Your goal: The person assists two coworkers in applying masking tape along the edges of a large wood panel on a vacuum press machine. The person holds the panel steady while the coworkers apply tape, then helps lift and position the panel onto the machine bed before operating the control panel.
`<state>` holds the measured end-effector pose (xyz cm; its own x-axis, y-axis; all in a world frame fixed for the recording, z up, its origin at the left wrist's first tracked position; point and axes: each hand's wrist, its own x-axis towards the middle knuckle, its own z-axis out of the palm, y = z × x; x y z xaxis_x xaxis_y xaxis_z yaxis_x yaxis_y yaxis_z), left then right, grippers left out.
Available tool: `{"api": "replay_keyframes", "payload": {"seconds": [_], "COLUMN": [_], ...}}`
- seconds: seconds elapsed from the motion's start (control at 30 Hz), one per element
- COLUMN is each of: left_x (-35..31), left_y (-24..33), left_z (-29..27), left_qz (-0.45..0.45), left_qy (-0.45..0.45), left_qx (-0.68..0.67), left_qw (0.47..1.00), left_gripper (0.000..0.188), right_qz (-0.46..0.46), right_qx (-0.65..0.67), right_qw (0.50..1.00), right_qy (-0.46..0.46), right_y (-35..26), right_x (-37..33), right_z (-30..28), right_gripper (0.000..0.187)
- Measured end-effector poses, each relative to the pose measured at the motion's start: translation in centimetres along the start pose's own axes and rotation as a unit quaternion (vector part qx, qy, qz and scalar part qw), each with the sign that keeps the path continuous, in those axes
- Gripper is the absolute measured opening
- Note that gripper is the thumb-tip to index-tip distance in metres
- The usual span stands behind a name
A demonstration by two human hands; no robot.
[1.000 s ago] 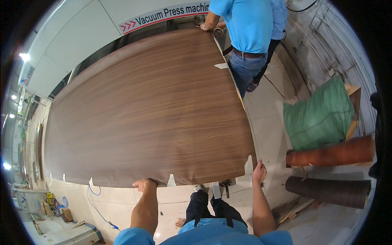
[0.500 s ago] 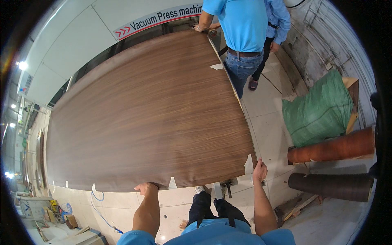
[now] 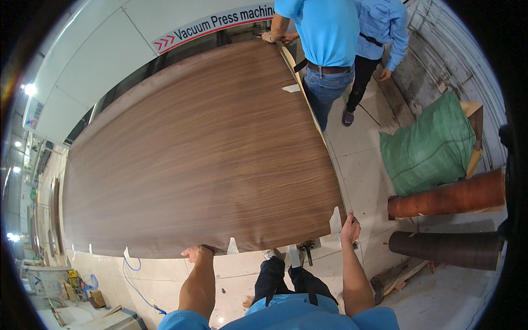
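A large brown wood-grain sheet (image 3: 203, 154) lies over a wide flat panel in front of me. Pale tape strips (image 3: 335, 221) stick to its near and right edges. My left hand (image 3: 198, 253) is closed on the near edge, its fingers partly hidden by the sheet. At the near right corner, beside a tape strip, my right hand (image 3: 350, 230) grips the sheet's edge. Along the far right edge a pale underside shows, close to the hands (image 3: 273, 37) of a co-worker in a blue shirt.
Behind the sheet stands a large white machine (image 3: 82, 60). A second person (image 3: 379, 33) is at the far right. Down the right side lie a green sack (image 3: 429, 146), a reddish-brown roll (image 3: 445, 196) and a dark roll (image 3: 445, 250). A blue hose (image 3: 137, 289) trails over the floor at left.
The second person at the back has shifted right and nearer. More of the pale underside shows at the far right edge by the co-worker. My hands stay in place.
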<state>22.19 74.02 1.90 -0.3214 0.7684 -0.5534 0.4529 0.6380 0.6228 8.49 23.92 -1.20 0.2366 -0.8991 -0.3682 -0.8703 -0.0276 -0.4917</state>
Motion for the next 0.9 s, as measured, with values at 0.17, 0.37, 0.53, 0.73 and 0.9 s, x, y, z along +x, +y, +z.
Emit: {"api": "replay_keyframes", "payload": {"seconds": [0.17, 0.37, 0.53, 0.73, 0.9], "left_x": [-0.2, 1.6, 1.7, 0.4, 0.3], "left_y": [0.0, -0.4, -0.4, -0.1, -0.1], "left_z": [-0.1, 0.3, 0.2, -0.1, -0.2], "left_qz": [0.002, -0.01, -0.01, -0.007, -0.004], "left_qy": [-0.002, -0.02, -0.03, -0.017, -0.007], "left_qx": [-0.003, -0.006, -0.011, -0.012, -0.011], "left_qw": [1.0, 1.0, 0.999, 1.0, 1.0], "left_gripper": [0.077, 0.083, 0.084, 0.082, 0.081], "right_qz": [0.0, -0.011, -0.012, -0.022, -0.029], "right_qx": [-0.003, -0.008, -0.008, 0.001, 0.005], "right_qw": [1.0, 1.0, 1.0, 0.999, 0.999], "right_qy": [0.003, 0.016, 0.02, 0.028, 0.035], "right_y": [-0.2, 0.3, 0.2, 0.2, 0.3], "right_x": [-0.1, 0.2, 0.2, 0.1, 0.1], "right_z": [-0.1, 0.3, 0.4, 0.4, 0.4], "right_gripper": [0.071, 0.072, 0.072, 0.071, 0.071]}}
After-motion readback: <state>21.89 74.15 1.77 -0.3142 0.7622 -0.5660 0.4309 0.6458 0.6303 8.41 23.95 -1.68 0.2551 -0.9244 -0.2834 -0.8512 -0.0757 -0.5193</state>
